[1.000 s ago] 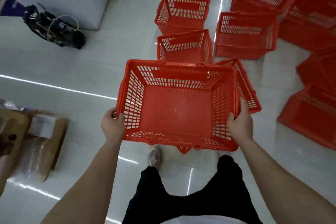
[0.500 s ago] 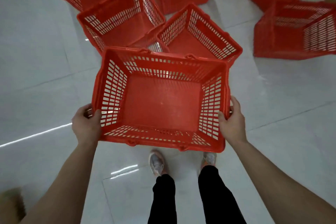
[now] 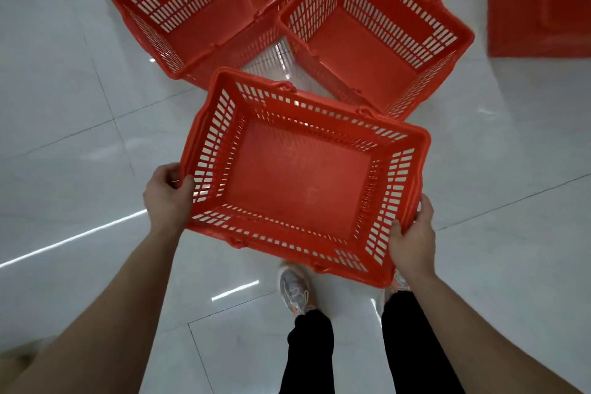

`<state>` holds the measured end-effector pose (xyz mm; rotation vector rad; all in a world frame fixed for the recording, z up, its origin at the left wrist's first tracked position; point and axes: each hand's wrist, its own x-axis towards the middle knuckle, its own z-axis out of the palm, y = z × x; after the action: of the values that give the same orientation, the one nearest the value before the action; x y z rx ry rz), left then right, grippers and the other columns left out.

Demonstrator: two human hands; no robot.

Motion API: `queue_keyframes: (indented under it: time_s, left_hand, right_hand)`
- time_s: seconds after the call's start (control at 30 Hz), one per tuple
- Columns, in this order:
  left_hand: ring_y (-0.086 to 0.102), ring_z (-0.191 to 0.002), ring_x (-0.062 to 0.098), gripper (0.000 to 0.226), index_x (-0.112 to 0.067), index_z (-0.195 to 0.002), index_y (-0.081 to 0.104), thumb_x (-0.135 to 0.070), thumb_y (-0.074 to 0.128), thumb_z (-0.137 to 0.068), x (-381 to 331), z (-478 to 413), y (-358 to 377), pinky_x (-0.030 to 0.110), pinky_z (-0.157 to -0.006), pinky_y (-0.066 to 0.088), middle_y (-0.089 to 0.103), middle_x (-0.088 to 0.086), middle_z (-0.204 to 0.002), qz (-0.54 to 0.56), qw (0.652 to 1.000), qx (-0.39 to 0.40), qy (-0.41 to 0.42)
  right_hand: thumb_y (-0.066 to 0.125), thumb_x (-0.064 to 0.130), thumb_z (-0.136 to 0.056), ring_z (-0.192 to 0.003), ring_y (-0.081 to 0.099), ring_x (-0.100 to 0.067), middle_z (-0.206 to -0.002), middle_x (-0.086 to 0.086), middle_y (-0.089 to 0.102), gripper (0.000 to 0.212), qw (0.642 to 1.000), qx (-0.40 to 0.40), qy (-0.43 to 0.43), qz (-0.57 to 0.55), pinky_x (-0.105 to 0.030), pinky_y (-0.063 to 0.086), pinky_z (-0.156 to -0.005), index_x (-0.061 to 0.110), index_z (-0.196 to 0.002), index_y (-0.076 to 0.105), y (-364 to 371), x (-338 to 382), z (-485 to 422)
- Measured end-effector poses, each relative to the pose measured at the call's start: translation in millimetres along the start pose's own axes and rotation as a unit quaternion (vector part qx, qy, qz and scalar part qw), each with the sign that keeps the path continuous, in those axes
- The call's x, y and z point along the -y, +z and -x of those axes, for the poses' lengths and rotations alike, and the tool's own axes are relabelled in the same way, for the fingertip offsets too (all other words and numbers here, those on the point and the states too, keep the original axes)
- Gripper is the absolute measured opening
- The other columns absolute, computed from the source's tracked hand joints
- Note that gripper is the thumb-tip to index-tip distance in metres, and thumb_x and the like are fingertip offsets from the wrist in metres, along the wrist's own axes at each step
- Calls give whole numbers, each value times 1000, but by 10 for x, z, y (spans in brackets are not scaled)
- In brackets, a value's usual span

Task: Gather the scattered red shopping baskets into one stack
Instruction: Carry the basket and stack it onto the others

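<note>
Both arms extended — left hand (image 3: 168, 198), right hand (image 3: 412, 243) fingers curled, gripping held basket (image 3: 300, 179) side rims.

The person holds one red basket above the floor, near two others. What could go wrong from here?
1. The left hand and right hand grip the held basket only at its short ends, toward the near corners; it might tip or slip.
2. The left floor basket and right floor basket sit close at different angles, so the held one may catch on a rim instead of nesting.
3. The glossy floor under the shoes may be slippery.
</note>
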<state>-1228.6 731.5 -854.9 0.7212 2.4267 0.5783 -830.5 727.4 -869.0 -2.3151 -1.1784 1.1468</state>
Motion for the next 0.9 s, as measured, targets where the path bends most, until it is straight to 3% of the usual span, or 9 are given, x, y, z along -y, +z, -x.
queue_keyframes:
  time_s: [0.1, 0.17, 0.3, 0.4, 0.5, 0.63, 0.7, 0.77, 0.9]
  left_hand:
    - [64, -93, 20, 42, -13, -128, 59, -24, 65, -88, 234, -40, 285, 32, -81, 47, 68, 4, -113, -17, 1000, 25, 2]
    - [63, -97, 22, 53, -16, -136, 53, -29, 68, -87, 393, -44, 457, 35, -85, 49, 67, 4, -119, -32, 997, 68, -1]
    - [54, -126, 33, 75, -12, -150, 37, -32, 71, -87, 653, 16, 628, 44, -102, 43, 53, 10, -144, -84, 987, 134, -34]
    - [60, -119, 32, 64, -17, -144, 47, -32, 71, -87, 693, 182, 652, 39, -92, 45, 63, 7, -132, -105, 981, 162, -9]
    - [62, -112, 31, 58, -18, -135, 55, -40, 72, -84, 778, 306, 716, 39, -89, 46, 65, 6, -125, -137, 975, 175, 7]
    - [49, -126, 40, 83, -15, -145, 38, -49, 74, -79, 998, 221, 871, 56, -99, 45, 46, 17, -141, -203, 971, 124, 11]
    - [43, -133, 41, 90, -10, -151, 27, -45, 74, -82, 1029, 34, 934, 57, -103, 42, 36, 19, -150, -213, 973, 89, 21]
    - [48, -131, 40, 88, -12, -153, 22, -44, 70, -87, 1014, -222, 997, 56, -102, 44, 41, 15, -151, -167, 980, 108, -9]
    - [60, -117, 37, 58, -13, -145, 39, -41, 57, -97, 1020, -485, 1038, 49, -98, 48, 59, 13, -135, -63, 992, 83, -67]
  right_hand:
    - [54, 5, -95, -102, 60, -15, -113, 7, 61, 67, 999, 30, 11, 14, -35, 45, -95, 24, -152, 26, 235, -205, -224]
    - [58, 7, -93, -105, 62, -18, -116, 5, 63, 69, 999, 46, 21, 17, -38, 47, -98, 25, -151, 27, 384, -358, -345]
    - [68, 11, -85, -108, 67, -27, -121, -4, 67, 64, 994, 90, 53, 41, -42, 51, -96, 19, -143, 42, 568, -631, -423]
    - [75, 26, -80, -112, 64, -29, -120, -3, 62, 66, 985, 140, 51, 90, -47, 53, -96, 24, -140, 47, 556, -791, -372]
    - [72, 35, -84, -119, 60, -31, -132, -7, 57, 71, 980, 159, 58, 107, -52, 52, -97, 32, -146, 38, 564, -843, -447]
    - [65, 39, -82, -107, 65, -24, -122, 1, 60, 61, 987, 126, 22, 98, -52, 55, -91, 35, -138, 41, 678, -809, -618]
    - [64, 29, -89, -109, 61, -27, -126, -5, 56, 66, 986, 107, -21, 126, -49, 54, -91, 29, -148, 34, 718, -828, -659]
    - [60, 21, -94, -117, 59, -30, -135, -8, 55, 77, 985, 110, -54, 119, -49, 51, -97, 28, -158, 18, 763, -842, -721]
    - [55, 8, -98, -125, 57, -33, -144, -8, 56, 88, 986, 117, -72, 94, -41, 42, -107, 30, -163, -2, 938, -645, -901]
